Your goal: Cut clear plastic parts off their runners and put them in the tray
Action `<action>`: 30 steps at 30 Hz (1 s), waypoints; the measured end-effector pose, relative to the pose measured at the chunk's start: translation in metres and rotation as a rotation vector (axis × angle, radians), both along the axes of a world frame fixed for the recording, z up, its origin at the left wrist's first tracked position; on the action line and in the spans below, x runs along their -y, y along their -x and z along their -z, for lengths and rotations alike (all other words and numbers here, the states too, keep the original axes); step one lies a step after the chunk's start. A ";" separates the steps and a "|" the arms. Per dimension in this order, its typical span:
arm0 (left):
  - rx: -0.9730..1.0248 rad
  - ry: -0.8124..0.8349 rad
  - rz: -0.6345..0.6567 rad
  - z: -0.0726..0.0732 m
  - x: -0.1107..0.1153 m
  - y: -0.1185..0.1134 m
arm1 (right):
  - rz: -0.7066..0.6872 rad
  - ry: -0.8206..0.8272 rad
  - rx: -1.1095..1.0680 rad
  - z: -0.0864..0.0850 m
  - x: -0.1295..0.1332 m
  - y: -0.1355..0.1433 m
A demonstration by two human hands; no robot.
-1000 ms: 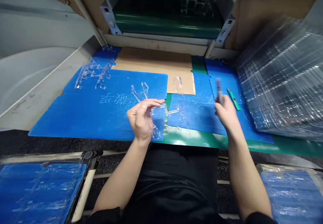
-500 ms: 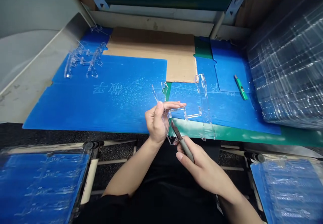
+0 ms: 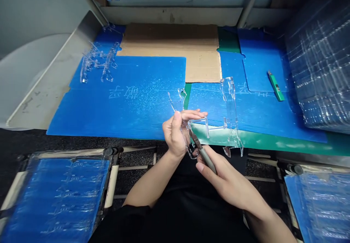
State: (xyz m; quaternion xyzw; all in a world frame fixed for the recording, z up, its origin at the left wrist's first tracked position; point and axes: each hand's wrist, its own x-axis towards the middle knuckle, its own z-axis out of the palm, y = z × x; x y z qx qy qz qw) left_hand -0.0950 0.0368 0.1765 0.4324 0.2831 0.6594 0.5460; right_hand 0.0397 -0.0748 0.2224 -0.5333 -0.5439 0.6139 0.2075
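My left hand [image 3: 176,133] grips a clear plastic moulded part [image 3: 231,108] near the table's front edge, thumb up and fingers stretched to the right behind it. The part spreads to the right through a thin clear bar, and a forked end sticks up above my thumb. In my right hand [image 3: 221,170] is a pair of grey-handled cutting pliers [image 3: 206,159], my fingers wrapped round the handles. The pliers' jaws lie against the clear plastic just right of my left palm. Whether the jaws are fully closed cannot be made out.
Clear plastic parts [image 3: 98,62] lie at the table's back left. A green utility knife [image 3: 276,86] rests on the right, beside a tall stack of clear trays [image 3: 322,71]. Cardboard [image 3: 202,66] and blue sheets [image 3: 142,108] cover the table. Racks with clear parts [image 3: 73,195] stand on both sides.
The view has shifted slightly, so the table and both hands appear a little further right. Both hands keep their hold, and the plastic part's right end looks slightly turned.
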 end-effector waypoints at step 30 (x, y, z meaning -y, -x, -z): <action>-0.042 0.121 0.034 0.000 0.004 -0.011 | 0.020 0.017 -0.087 0.014 0.002 -0.011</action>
